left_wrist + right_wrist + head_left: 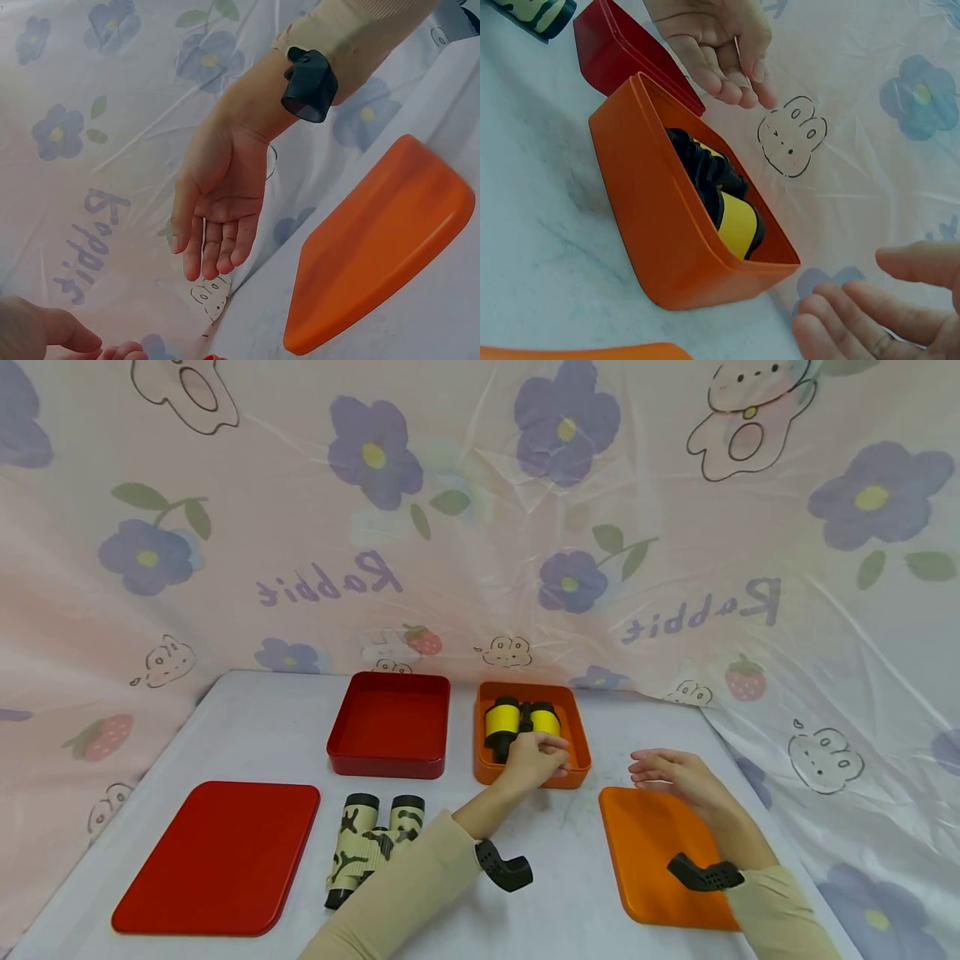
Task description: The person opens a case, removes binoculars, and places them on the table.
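Yellow-and-black binoculars (503, 720) lie inside the orange box (577, 735). Over that box's front part hovers my left hand (534, 758), its fingers loosely bent around nothing; in the right wrist view the left hand (712, 49) is apart from the binoculars (739, 225). Farther right, my right hand (678, 777) is held above the back of the orange lid (660, 860). Its fingers look relaxed and carry nothing, and the left wrist view shows its palm. Camouflage binoculars (352, 852) lie on the table, partly hidden by the left sleeve.
A red box (390, 722) without its lid stands left of the orange one. The flat red lid (217, 860) lies at the table's front left. Behind the white table (555, 877) hangs a patterned curtain (465, 527).
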Tool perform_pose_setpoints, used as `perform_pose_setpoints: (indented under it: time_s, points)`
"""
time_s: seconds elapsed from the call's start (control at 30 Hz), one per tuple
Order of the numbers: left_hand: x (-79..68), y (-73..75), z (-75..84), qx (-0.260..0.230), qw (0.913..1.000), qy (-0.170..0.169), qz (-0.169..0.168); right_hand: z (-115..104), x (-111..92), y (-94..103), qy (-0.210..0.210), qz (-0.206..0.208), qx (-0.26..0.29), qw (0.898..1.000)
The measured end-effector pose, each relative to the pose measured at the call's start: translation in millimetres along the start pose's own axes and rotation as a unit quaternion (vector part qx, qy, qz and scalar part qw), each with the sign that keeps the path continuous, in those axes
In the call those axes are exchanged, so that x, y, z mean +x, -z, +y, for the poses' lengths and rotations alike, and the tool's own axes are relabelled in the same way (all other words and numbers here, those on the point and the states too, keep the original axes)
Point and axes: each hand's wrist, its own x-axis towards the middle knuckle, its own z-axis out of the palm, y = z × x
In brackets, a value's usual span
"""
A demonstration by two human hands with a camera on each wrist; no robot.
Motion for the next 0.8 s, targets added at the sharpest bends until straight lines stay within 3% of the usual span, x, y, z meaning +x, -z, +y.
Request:
perform_pose_setpoints:
  time_s: [0.37,0.8]
  points:
    - [9.1,13.5,-0.3,-0.012,0.9990,0.012,0.040,-11,12,-13.9,0.026,-0.019,0.014,0.999]
    - [10.3,28.8,3.9,-0.032,0.9981,0.022,0.048,-25,23,-25.0,0.024,-0.023,0.002,0.999]
